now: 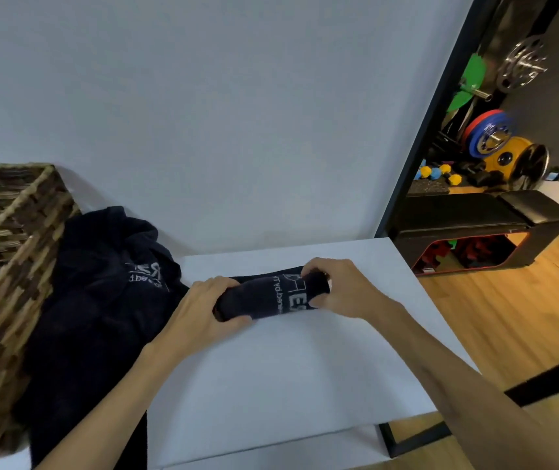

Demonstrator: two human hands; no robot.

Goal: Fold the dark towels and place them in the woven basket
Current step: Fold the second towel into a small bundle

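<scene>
A dark towel with white lettering (268, 296) lies rolled into a tight bundle on the white table (288, 374). My left hand (200, 310) grips its left end with fingers curled over it. Its right end is gripped by my right hand (342, 286), fingers on top and thumb underneath. A heap of loose dark towels (101, 300) lies to the left, against the woven basket (10, 266). The basket stands at the table's left edge, its inside mostly out of view.
A white wall rises right behind the table. To the right, past the table edge, there is wooden floor, a black bench (481, 225) and a rack with coloured weight plates (488, 134).
</scene>
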